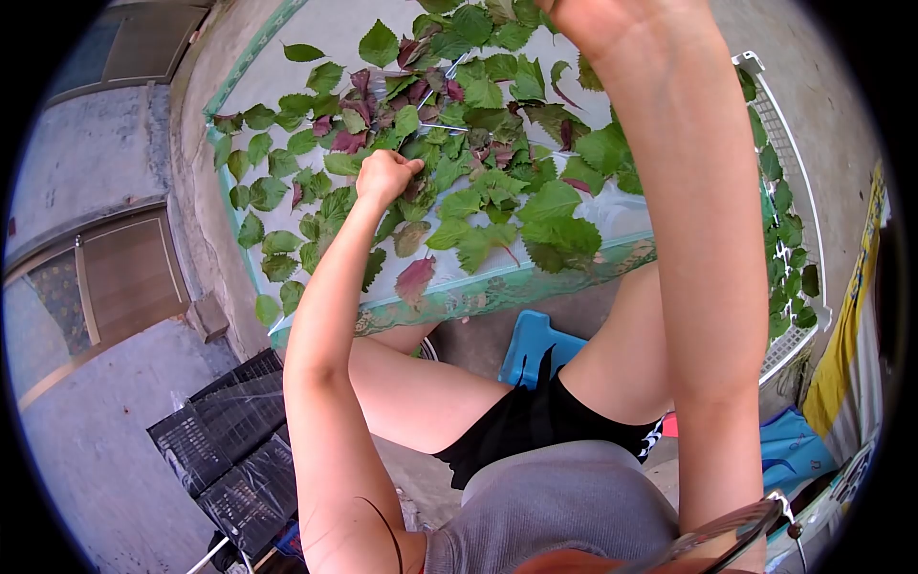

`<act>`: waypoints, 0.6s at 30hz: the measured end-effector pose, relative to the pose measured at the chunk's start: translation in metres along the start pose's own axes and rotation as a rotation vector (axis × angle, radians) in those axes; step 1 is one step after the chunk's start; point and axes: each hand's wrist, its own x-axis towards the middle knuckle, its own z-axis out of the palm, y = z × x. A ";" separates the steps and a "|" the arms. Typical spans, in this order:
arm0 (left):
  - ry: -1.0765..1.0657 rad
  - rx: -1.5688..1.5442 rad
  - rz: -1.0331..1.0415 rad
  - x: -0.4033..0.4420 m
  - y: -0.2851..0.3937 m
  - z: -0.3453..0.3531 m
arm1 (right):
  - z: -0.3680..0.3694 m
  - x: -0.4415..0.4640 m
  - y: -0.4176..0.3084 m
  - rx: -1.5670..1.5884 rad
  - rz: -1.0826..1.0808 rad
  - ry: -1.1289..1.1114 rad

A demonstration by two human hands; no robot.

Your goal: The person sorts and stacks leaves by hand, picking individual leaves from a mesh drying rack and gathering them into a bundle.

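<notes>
Green and purple serrated leaves lie spread over a pale sheet with a green lace edge, thickest around the middle. Amid them, my left hand is closed, its fingers curled down against the leaves; what they pinch, if anything, is hidden. A single reddish leaf rests near the front edge of the sheet. My right hand reaches to the far side at the top, its fingers cut off by the edge of the view. Thin white strips show between the leaves.
To the right stands a white plastic rack bearing more leaves. A blue plastic stool is under me. Black crates sit at the left by a wall. Yellow cloth hangs at the far right.
</notes>
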 end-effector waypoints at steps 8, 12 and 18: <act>-0.047 -0.383 0.048 0.003 -0.001 -0.011 | 0.008 -0.002 0.003 -0.066 -0.082 0.100; 0.057 -0.532 0.172 0.012 -0.014 -0.011 | 0.007 -0.004 0.002 -0.067 -0.090 0.110; -0.002 -0.793 0.057 0.008 -0.028 -0.026 | 0.008 -0.005 -0.001 -0.050 -0.063 0.104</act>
